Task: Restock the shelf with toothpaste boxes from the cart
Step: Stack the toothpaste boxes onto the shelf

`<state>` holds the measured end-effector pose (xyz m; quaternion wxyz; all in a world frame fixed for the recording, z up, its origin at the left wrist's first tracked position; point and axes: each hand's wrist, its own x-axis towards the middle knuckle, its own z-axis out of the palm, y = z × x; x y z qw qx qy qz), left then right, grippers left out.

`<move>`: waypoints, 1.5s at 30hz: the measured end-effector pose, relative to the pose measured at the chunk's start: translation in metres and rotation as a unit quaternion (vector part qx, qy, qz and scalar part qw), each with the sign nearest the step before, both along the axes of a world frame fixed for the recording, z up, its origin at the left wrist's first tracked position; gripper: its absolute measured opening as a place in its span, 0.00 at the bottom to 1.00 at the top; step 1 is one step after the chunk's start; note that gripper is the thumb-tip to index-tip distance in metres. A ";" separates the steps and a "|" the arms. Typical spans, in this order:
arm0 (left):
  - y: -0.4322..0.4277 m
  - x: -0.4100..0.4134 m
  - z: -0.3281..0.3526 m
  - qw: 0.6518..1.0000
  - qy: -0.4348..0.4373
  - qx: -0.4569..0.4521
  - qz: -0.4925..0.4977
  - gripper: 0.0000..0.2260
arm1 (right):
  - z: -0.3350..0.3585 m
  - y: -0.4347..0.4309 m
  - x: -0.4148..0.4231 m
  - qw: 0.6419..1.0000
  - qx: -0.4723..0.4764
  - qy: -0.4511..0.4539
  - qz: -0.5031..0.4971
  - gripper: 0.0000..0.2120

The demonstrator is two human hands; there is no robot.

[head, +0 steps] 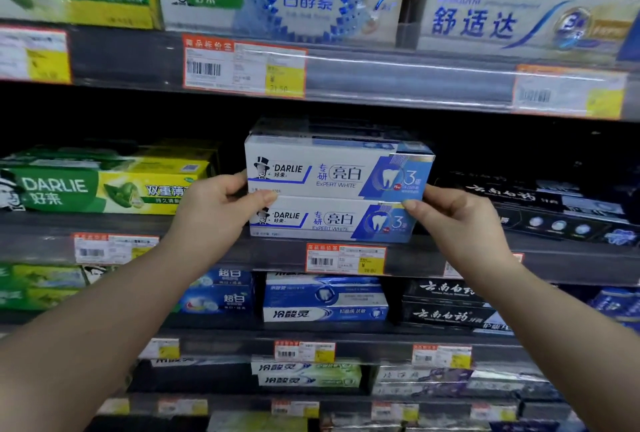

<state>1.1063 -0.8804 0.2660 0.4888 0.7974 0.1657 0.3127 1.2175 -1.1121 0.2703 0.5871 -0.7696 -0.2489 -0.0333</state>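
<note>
Both ends are held: our left hand (221, 204) and right hand (453, 220) each pinch one end of the upper Darlie box (332, 171), stacked on the lower box (329, 222). We should push it straight back, keeping the fronts flush. Dark gaps either side and under the upper shelf rail (398, 79) leave room for fingers.

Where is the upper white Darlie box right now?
Centre of the head view: the upper box sits on its twin, left hand and right hand holding its ends.
</note>
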 end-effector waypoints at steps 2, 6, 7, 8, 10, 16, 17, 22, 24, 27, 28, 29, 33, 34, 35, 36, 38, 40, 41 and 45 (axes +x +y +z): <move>-0.002 0.000 0.000 1.000 -0.003 0.006 0.003 0.12 | 0.002 0.000 0.000 1.000 -0.001 0.020 0.010 0.13; -0.003 0.000 -0.001 1.000 0.008 0.012 0.008 0.12 | 0.004 -0.001 -0.001 0.999 -0.003 0.035 0.022 0.13; -0.003 0.000 -0.002 1.000 0.011 0.012 0.009 0.11 | 0.005 -0.001 -0.001 0.999 -0.006 0.036 0.021 0.13; -0.002 -0.001 -0.002 1.000 0.014 0.014 0.009 0.11 | 0.005 -0.001 -0.001 0.999 -0.009 0.035 0.020 0.13; -0.003 -0.001 -0.003 1.000 0.015 0.023 0.009 0.12 | 0.004 -0.001 0.000 0.999 -0.022 0.031 0.016 0.13; -0.011 -0.003 -0.003 0.997 0.021 0.066 0.027 0.12 | 0.007 -0.003 0.001 0.996 -0.081 0.011 0.024 0.14; -0.013 -0.003 -0.002 0.997 0.023 0.070 0.031 0.11 | 0.007 -0.004 0.001 0.995 -0.094 0.007 0.027 0.15; -0.014 -0.014 0.000 0.991 0.036 0.098 0.083 0.16 | 0.011 -0.021 -0.011 0.974 -0.210 -0.078 -0.032 0.29; -0.018 -0.029 -0.007 0.983 0.050 0.129 0.124 0.23 | 0.010 -0.036 -0.028 0.962 -0.238 -0.130 -0.029 0.29; -0.038 -0.056 -0.017 0.972 0.082 0.172 0.135 0.24 | -0.001 -0.056 -0.054 0.931 -0.305 -0.202 0.003 0.29; -0.045 -0.063 -0.019 0.967 0.109 0.190 0.127 0.26 | -0.007 -0.061 -0.060 0.919 -0.334 -0.210 0.018 0.29; -0.053 -0.069 -0.022 0.960 0.143 0.212 0.113 0.28 | -0.013 -0.065 -0.065 0.908 -0.362 -0.209 0.035 0.29; -0.081 -0.091 -0.038 0.910 0.304 0.280 0.045 0.29 | -0.035 -0.068 -0.077 0.880 -0.438 -0.156 0.097 0.31; -0.086 -0.098 -0.043 0.898 0.333 0.286 0.038 0.30 | -0.042 -0.066 -0.079 0.877 -0.444 -0.147 0.116 0.31; -0.090 -0.105 -0.047 0.885 0.362 0.291 0.040 0.30 | -0.049 -0.063 -0.082 0.872 -0.448 -0.142 0.135 0.31; -0.093 -0.113 -0.051 0.871 0.394 0.291 0.047 0.30 | -0.056 -0.059 -0.084 0.866 -0.455 -0.138 0.154 0.32; -0.094 -0.133 -0.061 0.844 0.454 0.278 0.064 0.30 | -0.069 -0.049 -0.092 0.851 -0.473 -0.126 0.193 0.32; -0.092 -0.160 -0.074 0.827 0.495 0.252 0.081 0.30 | -0.081 -0.035 -0.104 0.834 -0.487 -0.117 0.232 0.32; -0.090 -0.176 -0.082 0.825 0.504 0.239 0.091 0.30 | -0.086 -0.027 -0.111 0.827 -0.491 -0.111 0.250 0.31; -0.077 -0.234 -0.101 0.816 0.517 0.214 0.144 0.29 | -0.101 0.007 -0.144 0.811 -0.488 -0.094 0.310 0.31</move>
